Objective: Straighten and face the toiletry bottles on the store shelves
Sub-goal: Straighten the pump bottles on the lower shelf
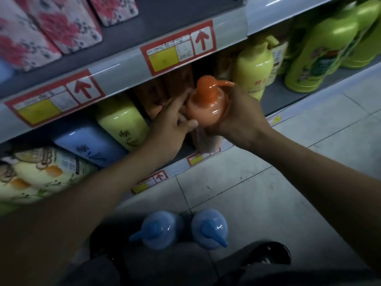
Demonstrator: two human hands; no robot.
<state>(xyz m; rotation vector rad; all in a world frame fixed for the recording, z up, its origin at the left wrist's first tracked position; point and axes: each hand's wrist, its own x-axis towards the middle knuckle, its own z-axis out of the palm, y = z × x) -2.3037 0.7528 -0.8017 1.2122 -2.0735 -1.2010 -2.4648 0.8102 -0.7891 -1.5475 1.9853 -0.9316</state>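
Two blue pump bottles (209, 228) stand side by side on the tiled floor (278, 182), just in front of the person's dark trousers and a black shoe (268, 252). Further out, both arms reach to the lower shelf (288, 96), where an orange pump bottle (208, 104) sits upright at the front edge, its spout pointing right. The right hand (241, 118) is wrapped round the bottle's shoulder and side. The left hand (175, 116) holds it from the other side – fingers behind, thumb pressed on the near face. Behind it stand more orange bottles, partly hidden. To its right are a yellow pump bottle (253, 69) and green bottles (321, 50); to its left, a pale yellow bottle (121, 120), a blue bottle (88, 145) and a flower-printed pack (37, 172). Red-framed price labels (179, 48) with up arrows line the shelf edge above.
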